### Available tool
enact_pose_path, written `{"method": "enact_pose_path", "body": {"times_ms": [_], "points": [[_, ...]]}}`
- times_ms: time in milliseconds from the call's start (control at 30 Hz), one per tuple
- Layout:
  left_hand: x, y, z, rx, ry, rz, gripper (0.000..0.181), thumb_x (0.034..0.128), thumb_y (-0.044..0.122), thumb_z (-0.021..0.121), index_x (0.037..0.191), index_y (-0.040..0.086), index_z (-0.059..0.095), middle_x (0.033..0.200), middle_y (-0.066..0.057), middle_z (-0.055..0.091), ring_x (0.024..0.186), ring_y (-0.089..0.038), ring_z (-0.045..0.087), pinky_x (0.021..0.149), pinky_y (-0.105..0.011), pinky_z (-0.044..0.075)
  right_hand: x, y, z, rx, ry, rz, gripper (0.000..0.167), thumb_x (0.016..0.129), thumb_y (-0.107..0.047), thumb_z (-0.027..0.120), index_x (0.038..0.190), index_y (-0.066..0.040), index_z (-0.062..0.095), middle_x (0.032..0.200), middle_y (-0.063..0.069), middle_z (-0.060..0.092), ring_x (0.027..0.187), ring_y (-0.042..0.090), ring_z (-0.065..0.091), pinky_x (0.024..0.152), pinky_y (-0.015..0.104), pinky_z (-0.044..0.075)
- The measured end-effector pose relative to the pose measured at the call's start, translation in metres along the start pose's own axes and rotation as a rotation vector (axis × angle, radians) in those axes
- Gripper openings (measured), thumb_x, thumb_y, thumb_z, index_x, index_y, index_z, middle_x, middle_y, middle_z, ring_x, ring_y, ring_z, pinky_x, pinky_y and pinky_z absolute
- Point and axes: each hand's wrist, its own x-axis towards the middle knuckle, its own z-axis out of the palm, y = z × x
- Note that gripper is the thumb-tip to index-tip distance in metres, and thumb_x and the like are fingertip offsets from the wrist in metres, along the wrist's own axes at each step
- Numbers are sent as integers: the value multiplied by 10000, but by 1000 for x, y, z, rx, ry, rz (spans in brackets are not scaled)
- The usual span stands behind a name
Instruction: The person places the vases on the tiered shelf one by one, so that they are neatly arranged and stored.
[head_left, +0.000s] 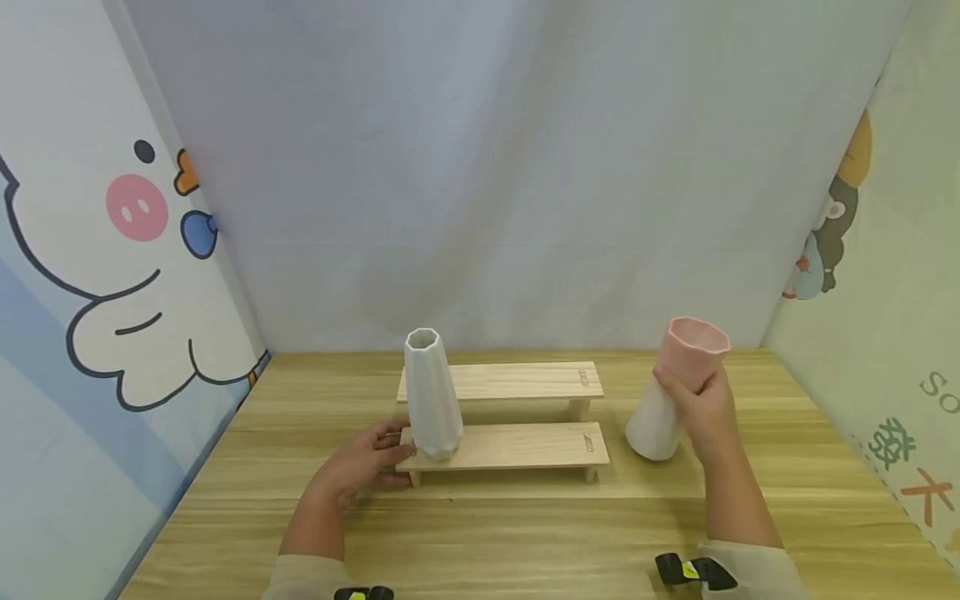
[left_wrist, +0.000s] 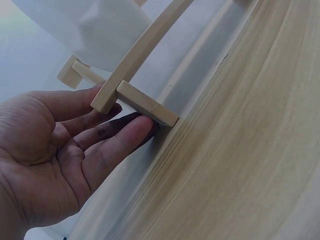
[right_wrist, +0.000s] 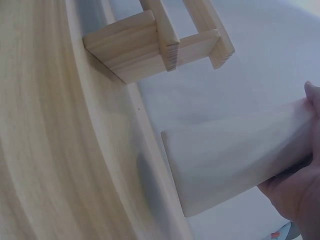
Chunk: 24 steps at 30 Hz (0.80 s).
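With the right hand, grips the pink upper part of a pink-and-white vase, fingers and thumb wrapped round it; contact of base with worktop unclear. Place of this vase: 3 o'clock from the middle of the wooden stand, clear of it. With the left hand, at 8 to 9 o'clock from that same middle, holds the end of the stand's front step, fingers partly curled about it. Upright on that step, toward 10 o'clock, just beside the left hand: white vase.
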Motion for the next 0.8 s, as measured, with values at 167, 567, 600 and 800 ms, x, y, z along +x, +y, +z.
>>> {"method": "enact_pose_path", "body": {"times_ms": [167,567,600,800], "points": [[0,-2,0,4,14,1,654,950,253,670,1495,67,359,1503,-257,384,1251,-388,545,884,-436,596,-2,-7,-2,43,16,-8,628,899,-259,732,1389,-131,360,1130,-45,538,980,91,574,781,139,522],[0,-2,1,8,22,2,664,941,259,682,1490,64,364,1500,-264,385,1243,-399,551,876,-438,598,-8,-22,-2,125,59,-105,480,912,-207,700,1313,-134,447,1041,-4,618,850,98,660,730,180,576],[0,-2,1,7,24,2,666,939,259,684,1490,63,365,1500,-265,386,1239,-397,555,875,-438,599,-8,-24,-2,137,56,-110,482,912,-199,698,1316,-132,445,1050,0,616,851,102,663,732,183,577],[1,-2,1,6,26,-1,671,935,266,688,1491,66,368,1501,-266,384,1229,-392,564,875,-436,599,-11,-30,0,201,30,-133,494,917,-152,686,1341,-145,433,1083,17,607,863,117,672,749,203,582]]}}
